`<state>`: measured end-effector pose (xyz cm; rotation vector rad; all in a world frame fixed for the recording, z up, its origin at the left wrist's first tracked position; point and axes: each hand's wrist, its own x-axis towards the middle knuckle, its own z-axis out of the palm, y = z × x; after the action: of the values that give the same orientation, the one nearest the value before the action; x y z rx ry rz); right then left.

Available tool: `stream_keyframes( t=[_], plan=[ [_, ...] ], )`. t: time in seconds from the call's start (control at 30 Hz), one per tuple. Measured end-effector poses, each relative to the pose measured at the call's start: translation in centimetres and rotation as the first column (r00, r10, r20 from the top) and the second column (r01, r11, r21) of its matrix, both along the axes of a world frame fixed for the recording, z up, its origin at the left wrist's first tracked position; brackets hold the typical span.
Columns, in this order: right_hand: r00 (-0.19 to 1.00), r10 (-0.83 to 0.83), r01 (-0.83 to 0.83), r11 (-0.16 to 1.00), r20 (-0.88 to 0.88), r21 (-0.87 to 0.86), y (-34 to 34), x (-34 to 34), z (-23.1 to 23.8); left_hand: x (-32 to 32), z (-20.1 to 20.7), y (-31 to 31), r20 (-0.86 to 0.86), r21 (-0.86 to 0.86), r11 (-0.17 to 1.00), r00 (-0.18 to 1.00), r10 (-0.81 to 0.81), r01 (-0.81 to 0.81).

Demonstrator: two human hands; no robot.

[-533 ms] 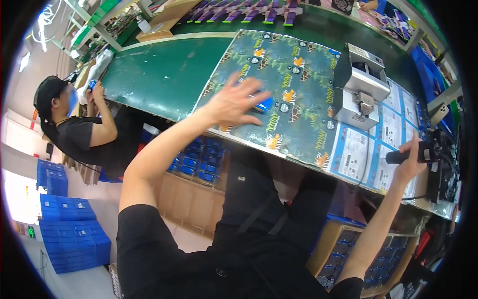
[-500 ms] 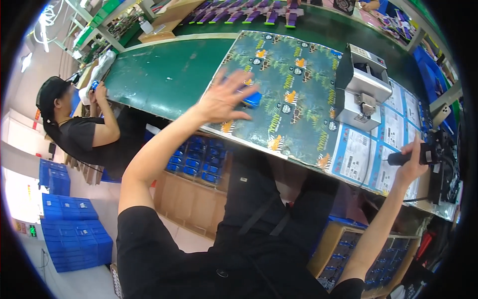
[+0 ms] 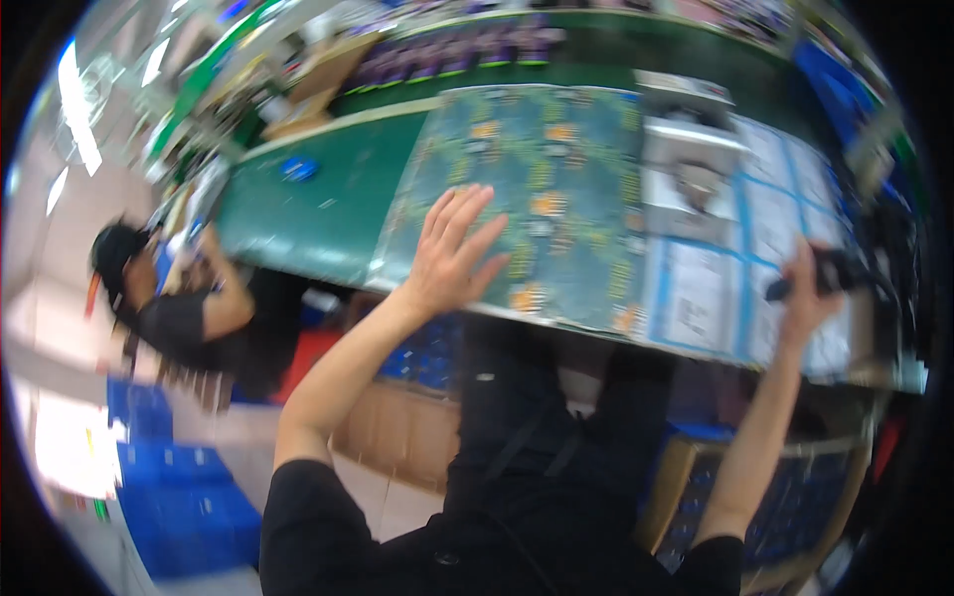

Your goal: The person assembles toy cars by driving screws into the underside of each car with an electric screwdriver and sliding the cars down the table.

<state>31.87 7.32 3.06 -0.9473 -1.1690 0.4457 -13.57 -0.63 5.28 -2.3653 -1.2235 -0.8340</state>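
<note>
A: How to describe the left hand (image 3: 459, 256)?

B: Report as spread wide, fingers apart, holding nothing. Locate over the near left part of the sheet (image 3: 581, 223). Cannot tell, through the blur, whether touching it.

A: Why hold the black tool (image 3: 840, 270) that way?

B: Note the right hand (image 3: 810, 303) wrapped around it, to the right of the sheet. Judge the wrap as suited to steady one-handed control, probably leaving the left hand free.

A: Where to find the blue piece (image 3: 299, 168)?

B: Look left of the sheet, on the green desk (image 3: 328, 223), well apart from both hands. Perhaps placed there for easier reach by the co-worker (image 3: 184, 315), also left of the sheet.

A: And how to account for the machine (image 3: 693, 149) and labels (image 3: 765, 233)?

B: Find both right of the sheet: the machine just beside its edge, the labels extending farther right. Probably kept to that side for access by the right hand.
</note>
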Motion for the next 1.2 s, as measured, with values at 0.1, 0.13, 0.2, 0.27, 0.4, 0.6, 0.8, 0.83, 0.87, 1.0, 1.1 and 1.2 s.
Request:
stream_keyframes(
  t=[0.1, 0.13, 0.2, 0.27, 0.4, 0.6, 0.8, 0.83, 0.87, 1.0, 1.1, 1.2],
  plan=[
    [0.988, 0.087, -0.083, 0.996, -0.131, 0.038, 0.8, -2.6, 0.0, 11.4, 2.3, 2.0, 0.112, 0.072, 0.951, 0.945, -0.306, 0.300],
    [0.993, 0.088, -0.087, 0.996, -0.085, 0.005, 0.8, -3.8, 0.9, 14.1, 2.6, 2.8, 0.142, 0.121, 0.926, 0.917, -0.372, 0.357],
    [0.982, 0.118, -0.124, 0.992, -0.148, -0.034, 0.4, -3.8, 1.9, 21.3, 2.7, 6.8, 0.344, 0.026, 0.869, 0.812, -0.472, 0.494],
    [0.980, 0.161, -0.157, 0.987, -0.117, 0.044, -0.6, -2.9, 3.7, 28.2, 2.5, 11.2, 0.688, -0.244, 0.772, 0.665, -0.289, 0.588],
    [0.984, 0.179, -0.179, 0.981, 0.007, 0.074, -0.9, -2.5, 2.6, 38.4, -1.8, 23.9, 0.730, -0.494, 0.636, 0.680, -0.066, 0.593],
    [0.985, 0.171, -0.162, 0.965, -0.024, 0.207, -0.2, -0.1, 2.1, 51.2, 0.1, 26.2, 0.471, -0.873, 0.227, 0.865, 0.170, 0.431],
    [0.950, 0.252, -0.240, 0.967, -0.184, 0.083, 0.7, 2.2, 2.8, 54.2, -1.4, 28.2, 0.458, -0.874, 0.293, 0.859, 0.229, 0.388],
    [0.954, 0.250, -0.240, 0.967, -0.163, 0.081, 0.7, 2.1, 2.9, 54.1, -1.5, 28.3, 0.464, -0.866, 0.314, 0.860, 0.214, 0.389],
    [0.953, 0.255, -0.245, 0.966, -0.162, 0.081, 0.7, 1.9, 2.8, 54.3, -0.4, 27.0, 0.524, -0.839, 0.330, 0.803, 0.284, 0.431],
    [0.956, 0.231, -0.175, 0.945, -0.183, 0.275, 1.1, 0.4, 2.2, 54.8, -1.9, 27.3, 0.730, -0.674, 0.222, 0.592, 0.341, 0.704],
    [0.961, 0.263, -0.242, 0.950, -0.089, 0.200, 0.1, 0.5, 1.8, 52.0, -1.0, 26.4, 0.818, -0.575, 0.352, 0.512, 0.261, 0.739],
    [0.953, 0.270, -0.250, 0.956, -0.137, 0.152, -0.1, 0.2, 1.0, 47.4, 2.1, 25.9, 0.913, -0.381, 0.460, 0.406, 0.047, 0.802]
  ],
)
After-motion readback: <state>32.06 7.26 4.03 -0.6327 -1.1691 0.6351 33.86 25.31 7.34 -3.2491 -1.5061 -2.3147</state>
